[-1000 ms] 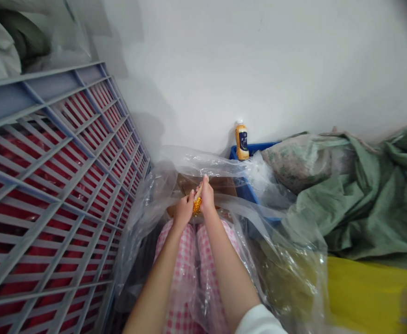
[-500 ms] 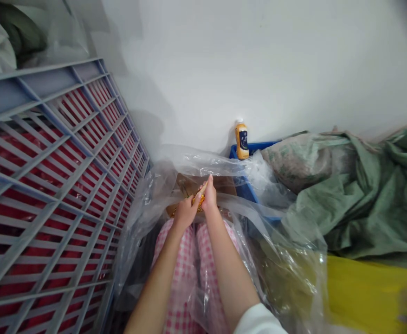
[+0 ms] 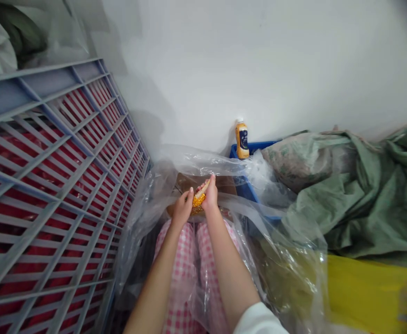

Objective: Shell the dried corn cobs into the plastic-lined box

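Note:
An ear of corn (image 3: 198, 200) slants between my hands, its lower part covered in yellow kernels and its upper part pale and bare. My right hand (image 3: 210, 195) is closed round its upper right side, thumb pointing up. Beside the ear's left side, my left hand (image 3: 183, 207) is curled with its thumb raised; a small dark bit shows near the thumb, too small to name. Below the corn, loose kernels (image 3: 197, 210) lie in an open cardboard box (image 3: 224, 184). Clear plastic sheeting (image 3: 140, 213) surrounds the box and drapes over my legs.
A tall grey-blue slatted crate (image 3: 57, 199) with red contents stands at the left. To the right, a blue bin (image 3: 247, 188) holds plastic, with an orange bottle (image 3: 242, 139) at its back edge. Green cloth (image 3: 370, 199) and a yellow sheet (image 3: 366, 290) lie farther right.
My left hand has drawn back slightly left and down from the corn, its thumb lifting off, so more yellow kernels show. My right hand has barely shifted.

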Tool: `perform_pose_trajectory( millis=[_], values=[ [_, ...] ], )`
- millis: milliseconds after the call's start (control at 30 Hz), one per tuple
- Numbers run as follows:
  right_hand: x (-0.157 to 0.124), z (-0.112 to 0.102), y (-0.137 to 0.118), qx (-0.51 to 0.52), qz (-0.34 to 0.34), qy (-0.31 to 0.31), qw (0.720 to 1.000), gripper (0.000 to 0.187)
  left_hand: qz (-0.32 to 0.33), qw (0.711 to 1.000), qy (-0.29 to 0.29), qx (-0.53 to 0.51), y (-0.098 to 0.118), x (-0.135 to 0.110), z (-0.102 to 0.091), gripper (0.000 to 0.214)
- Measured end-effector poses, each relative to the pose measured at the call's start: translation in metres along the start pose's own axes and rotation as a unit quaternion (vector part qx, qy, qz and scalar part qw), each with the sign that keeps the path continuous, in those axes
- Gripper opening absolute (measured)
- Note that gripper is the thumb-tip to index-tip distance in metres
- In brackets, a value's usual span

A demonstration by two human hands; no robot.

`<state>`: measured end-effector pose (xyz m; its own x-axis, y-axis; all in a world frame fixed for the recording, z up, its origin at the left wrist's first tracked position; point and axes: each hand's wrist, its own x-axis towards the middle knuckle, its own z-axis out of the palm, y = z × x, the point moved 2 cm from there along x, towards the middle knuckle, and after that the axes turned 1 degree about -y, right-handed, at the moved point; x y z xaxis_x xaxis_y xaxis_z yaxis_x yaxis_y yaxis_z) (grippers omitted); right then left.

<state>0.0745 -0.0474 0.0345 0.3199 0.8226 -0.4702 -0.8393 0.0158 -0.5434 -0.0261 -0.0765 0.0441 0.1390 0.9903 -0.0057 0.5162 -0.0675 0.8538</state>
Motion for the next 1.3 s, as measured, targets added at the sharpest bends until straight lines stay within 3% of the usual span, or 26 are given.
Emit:
perform_pose_trajectory(
  millis=[233, 800, 933, 1300],
  values=[
    [0.000, -0.002, -0.005, -0.003, -0.031, 0.018, 0.999, 0.038, 0.048, 0.988, -0.058, 0.135, 0.006, -0.005, 0.005, 0.049],
    [-0.001, -0.001, -0.005, -0.012, -0.086, 0.035, 0.996, 0.037, 0.023, 0.996, -0.046, 0.066, 0.004, -0.003, 0.010, 0.055],
    [-0.001, -0.002, -0.006, -0.003, -0.068, 0.033, 0.997, 0.037, 0.046, 0.995, -0.074, 0.058, 0.005, -0.003, 0.009, 0.055],
    [-0.002, 0.001, -0.002, -0.034, -0.043, -0.025, 0.998, 0.040, 0.011, 0.994, -0.087, 0.068, 0.001, -0.003, 0.006, 0.059]
  ],
)
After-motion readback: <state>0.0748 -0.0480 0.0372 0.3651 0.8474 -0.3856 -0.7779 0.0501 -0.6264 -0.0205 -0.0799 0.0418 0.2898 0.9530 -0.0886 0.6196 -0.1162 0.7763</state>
